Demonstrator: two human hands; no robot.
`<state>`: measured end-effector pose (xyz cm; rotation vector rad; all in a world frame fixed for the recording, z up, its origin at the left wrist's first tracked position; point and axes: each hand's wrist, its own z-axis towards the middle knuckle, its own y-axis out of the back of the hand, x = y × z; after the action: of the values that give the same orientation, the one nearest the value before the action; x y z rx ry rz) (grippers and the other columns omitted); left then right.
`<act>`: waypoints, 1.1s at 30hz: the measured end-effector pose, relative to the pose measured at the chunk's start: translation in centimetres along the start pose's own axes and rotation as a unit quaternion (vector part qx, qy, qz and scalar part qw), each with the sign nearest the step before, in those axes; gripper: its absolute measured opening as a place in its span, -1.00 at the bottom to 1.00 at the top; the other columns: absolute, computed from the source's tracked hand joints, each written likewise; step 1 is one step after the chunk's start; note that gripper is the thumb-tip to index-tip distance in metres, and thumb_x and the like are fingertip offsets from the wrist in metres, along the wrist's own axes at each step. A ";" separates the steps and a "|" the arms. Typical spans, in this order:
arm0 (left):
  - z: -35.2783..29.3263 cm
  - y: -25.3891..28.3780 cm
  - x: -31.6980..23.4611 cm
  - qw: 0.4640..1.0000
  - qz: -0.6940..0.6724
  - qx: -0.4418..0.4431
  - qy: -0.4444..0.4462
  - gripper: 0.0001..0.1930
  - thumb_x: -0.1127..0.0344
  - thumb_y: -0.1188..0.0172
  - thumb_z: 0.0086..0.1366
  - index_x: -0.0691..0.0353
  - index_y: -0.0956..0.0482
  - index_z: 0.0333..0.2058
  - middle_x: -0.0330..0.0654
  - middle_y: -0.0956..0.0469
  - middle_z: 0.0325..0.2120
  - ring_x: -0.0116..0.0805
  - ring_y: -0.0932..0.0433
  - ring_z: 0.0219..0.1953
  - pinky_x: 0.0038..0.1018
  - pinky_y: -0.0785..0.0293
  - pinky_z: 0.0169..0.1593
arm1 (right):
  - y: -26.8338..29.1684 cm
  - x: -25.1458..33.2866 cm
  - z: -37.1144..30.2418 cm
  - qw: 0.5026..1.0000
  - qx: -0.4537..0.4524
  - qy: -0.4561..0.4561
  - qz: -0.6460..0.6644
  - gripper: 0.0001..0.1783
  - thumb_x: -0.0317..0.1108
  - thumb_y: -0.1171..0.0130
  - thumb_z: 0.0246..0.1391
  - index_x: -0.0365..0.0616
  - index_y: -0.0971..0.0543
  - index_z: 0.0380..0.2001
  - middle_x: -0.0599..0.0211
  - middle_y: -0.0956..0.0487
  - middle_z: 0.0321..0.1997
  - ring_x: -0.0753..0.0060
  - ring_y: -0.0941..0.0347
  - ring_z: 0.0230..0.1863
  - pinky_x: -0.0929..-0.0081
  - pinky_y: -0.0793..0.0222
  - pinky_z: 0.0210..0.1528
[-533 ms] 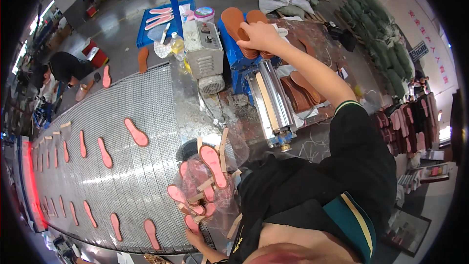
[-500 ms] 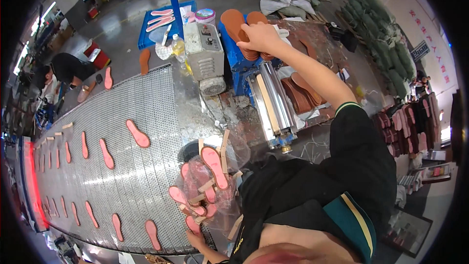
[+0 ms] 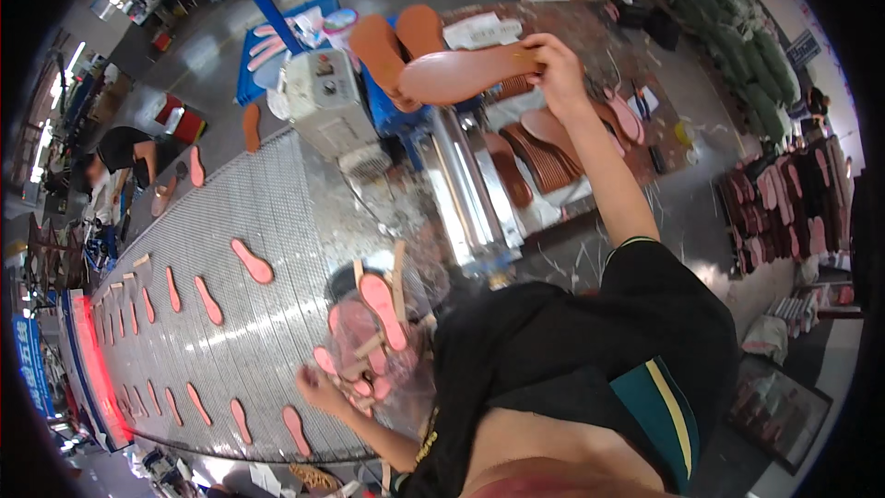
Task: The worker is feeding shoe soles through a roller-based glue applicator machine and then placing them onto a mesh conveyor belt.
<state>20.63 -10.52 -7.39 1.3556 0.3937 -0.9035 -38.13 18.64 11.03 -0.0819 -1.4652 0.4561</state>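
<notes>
Above the roller machine (image 3: 458, 180), my right hand (image 3: 557, 74) grips one end of a brown, shiny insole (image 3: 466, 76), which is held out flat to the left. Behind it lie brown insoles (image 3: 374, 44) in piles on a blue stand. My left hand (image 3: 321, 389) is over the mesh conveyor (image 3: 249, 332), beside a heap of pink insoles (image 3: 383, 309) and wooden strips in clear plastic. Blur smears its fingers, so I cannot make out whether it holds anything. The closest pink insole on the belt (image 3: 295, 429) lies just below that hand.
Pink insoles lie in two rows along the conveyor toward a red-lit opening (image 3: 100, 360). A grey control box (image 3: 324, 101) stands beside the roller machine. Brown insole stacks (image 3: 544, 152) lie on the worktable at right. Another person (image 3: 124, 149) bends down beyond the belt.
My right hand has lifted a brown insole off the pile and swung it right. My left hand has moved up and left, away from the pink insole at the plastic heap's lower edge.
</notes>
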 end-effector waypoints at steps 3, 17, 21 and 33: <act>1.1 -3.6 -10.2 0.995 -0.037 0.074 -0.054 -0.65 0.49 -0.19 0.11 0.35 -0.47 -0.08 -0.14 -0.57 -0.47 -0.41 -0.55 -0.40 -0.49 -0.45 -0.27 | 8.9 -1.3 -3.4 0.999 -0.030 -0.007 0.039 -0.80 -0.49 0.10 -0.09 -0.14 -0.51 -0.40 0.44 -0.42 -0.53 0.66 -0.27 -0.61 0.71 -0.09 -0.67; 4.2 -20.1 -31.6 0.788 -0.035 0.432 -0.438 -0.16 0.40 -0.38 -0.17 0.20 -0.23 0.17 -0.02 -0.19 0.21 0.02 -0.16 0.23 -0.27 -0.15 0.23 | 8.9 -11.5 -13.8 0.986 0.005 -0.157 -0.058 -0.59 -0.15 0.03 0.21 -0.05 -0.25 0.06 0.43 -0.41 -0.47 0.62 -0.33 -0.60 0.65 -0.19 -0.68; 4.1 -20.3 -31.5 0.774 -0.011 0.450 -0.446 -0.13 0.38 -0.42 -0.25 0.19 -0.26 0.15 -0.04 -0.21 0.18 0.01 -0.19 0.20 -0.26 -0.17 0.22 | 12.0 -14.2 -17.9 0.964 -0.001 -0.237 -0.118 -0.59 -0.14 0.00 0.21 -0.08 -0.26 0.04 0.38 -0.47 -0.44 0.62 -0.35 -0.60 0.68 -0.17 -0.67; 8.3 -20.5 -21.8 0.830 -0.041 0.430 -0.353 -0.19 0.48 -0.32 -0.21 0.12 -0.27 0.14 -0.08 -0.33 0.08 -0.08 -0.32 0.11 -0.24 -0.22 0.15 | 32.2 -29.7 -32.7 0.804 0.168 -0.321 -0.472 -0.67 -0.19 -0.10 0.02 -0.29 -0.52 -0.56 0.29 -0.50 -0.62 0.45 -0.39 -0.59 0.36 -0.31 -0.51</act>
<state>-10.23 -10.38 -3.64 1.6597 -0.6217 -1.6840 -15.53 44.96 -31.22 1.1529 -1.8283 -0.1235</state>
